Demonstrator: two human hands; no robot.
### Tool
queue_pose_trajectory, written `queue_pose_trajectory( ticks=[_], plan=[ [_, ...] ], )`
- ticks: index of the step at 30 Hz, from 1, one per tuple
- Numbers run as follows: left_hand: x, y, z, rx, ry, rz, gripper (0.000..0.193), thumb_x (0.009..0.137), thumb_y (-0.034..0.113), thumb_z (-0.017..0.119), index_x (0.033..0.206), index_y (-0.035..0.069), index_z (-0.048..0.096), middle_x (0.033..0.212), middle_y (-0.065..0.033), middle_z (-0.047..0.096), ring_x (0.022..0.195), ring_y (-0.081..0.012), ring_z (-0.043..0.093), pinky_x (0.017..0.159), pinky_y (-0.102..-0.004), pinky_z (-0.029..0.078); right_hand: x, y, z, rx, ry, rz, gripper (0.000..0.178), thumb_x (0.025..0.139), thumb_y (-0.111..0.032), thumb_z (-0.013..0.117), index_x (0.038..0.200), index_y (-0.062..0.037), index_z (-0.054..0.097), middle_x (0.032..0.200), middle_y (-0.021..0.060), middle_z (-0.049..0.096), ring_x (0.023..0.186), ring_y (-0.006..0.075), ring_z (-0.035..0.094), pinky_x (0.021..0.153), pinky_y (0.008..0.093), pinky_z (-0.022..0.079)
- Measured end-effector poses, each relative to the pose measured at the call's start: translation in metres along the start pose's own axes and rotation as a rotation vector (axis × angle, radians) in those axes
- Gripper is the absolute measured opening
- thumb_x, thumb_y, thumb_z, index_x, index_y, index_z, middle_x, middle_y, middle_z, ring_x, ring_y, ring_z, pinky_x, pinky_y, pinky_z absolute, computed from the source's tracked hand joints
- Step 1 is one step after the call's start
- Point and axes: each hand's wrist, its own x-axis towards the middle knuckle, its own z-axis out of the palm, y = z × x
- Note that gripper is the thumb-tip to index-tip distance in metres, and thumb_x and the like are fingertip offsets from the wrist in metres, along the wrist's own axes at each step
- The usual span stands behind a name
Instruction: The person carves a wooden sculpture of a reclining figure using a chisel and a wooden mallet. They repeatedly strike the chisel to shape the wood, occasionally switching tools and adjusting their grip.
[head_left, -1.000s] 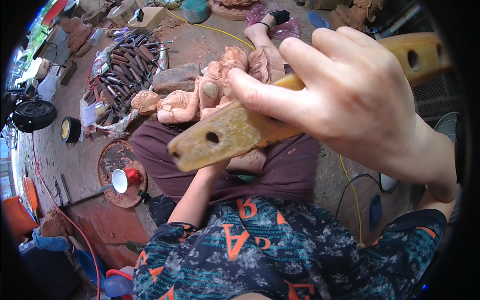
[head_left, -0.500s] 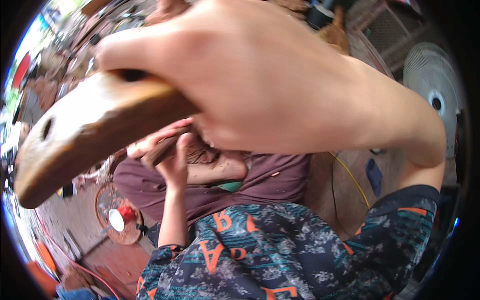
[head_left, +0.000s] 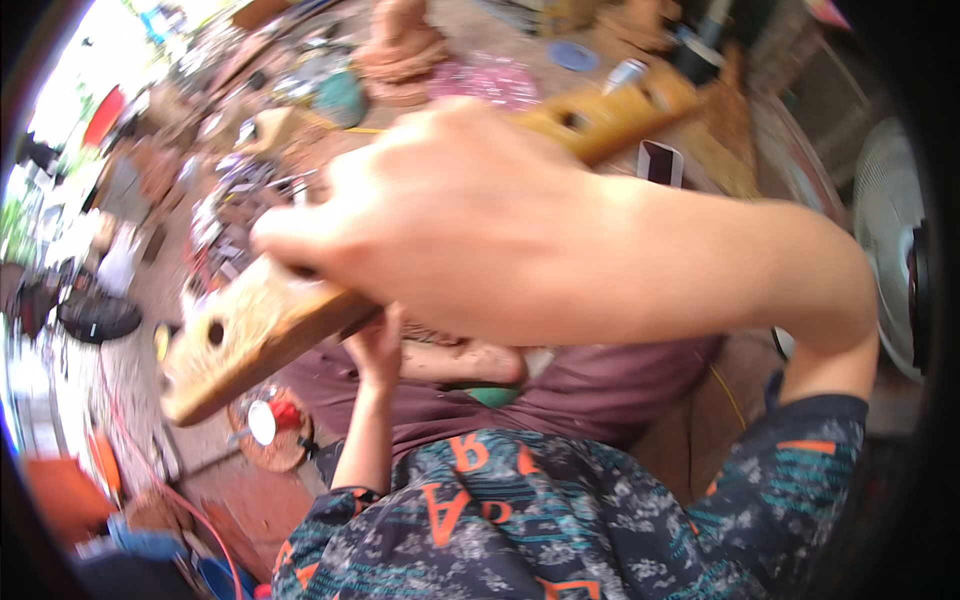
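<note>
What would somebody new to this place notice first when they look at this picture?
Probably the right hand, large in the middle of the view, gripping a long yellow-brown bar with holes that slants from lower left to upper right. Next might come the pale fan at the right edge and the small red-and-white cup at lower left, beside the person's maroon-clad leg.

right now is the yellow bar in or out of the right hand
In: the right hand wraps over the yellow bar, whose two ends stick out on either side.
</note>
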Motion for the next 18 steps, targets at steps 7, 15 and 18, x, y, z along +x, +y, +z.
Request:
queue_pose_trajectory(
  ticks=[7, 15, 18],
  plan=[
    [-0.003, -0.025, 0.023, 0.310, 0.070, 0.268, 0.037, 0.078, 0.008, 0.071, 0.114, 0.006, 0.060, 0.106, -0.0097, 0.062, 0.091, -0.0257, 0.059, 0.081, -0.0358, 0.046, -0.003, -0.009, -0.017, -0.159, -0.036, -0.004, 0.046, 0.069, -0.013, 0.064, 0.116, -0.0149, 0.060, 0.075, 0.0080, 0.054, 0.067, 0.0263, 0.056, 0.059, 0.0383, 0.043],
    [0.015, 0.039, 0.034, -0.001, 0.054, 0.266, 0.026, 0.080, 0.005, 0.067, 0.105, 0.007, 0.060, 0.100, -0.0073, 0.062, 0.092, -0.0242, 0.059, 0.080, -0.0386, 0.046, 0.002, -0.033, -0.024, -0.379, -0.075, 0.022, 0.047, 0.070, -0.006, 0.060, 0.116, -0.0167, 0.061, 0.070, 0.0085, 0.043, 0.064, 0.0257, 0.049, 0.057, 0.0373, 0.039],
    [0.024, 0.031, 0.040, -0.254, 0.087, 0.391, 0.024, 0.078, 0.008, 0.069, 0.099, 0.005, 0.060, 0.097, -0.0084, 0.061, 0.092, -0.0254, 0.059, 0.081, -0.0386, 0.046, -0.005, -0.036, -0.016, -0.239, 0.026, 0.074, 0.048, 0.071, -0.004, 0.059, 0.117, -0.0130, 0.060, 0.071, 0.0093, 0.043, 0.064, 0.0269, 0.049, 0.057, 0.0376, 0.039]
  ],
)
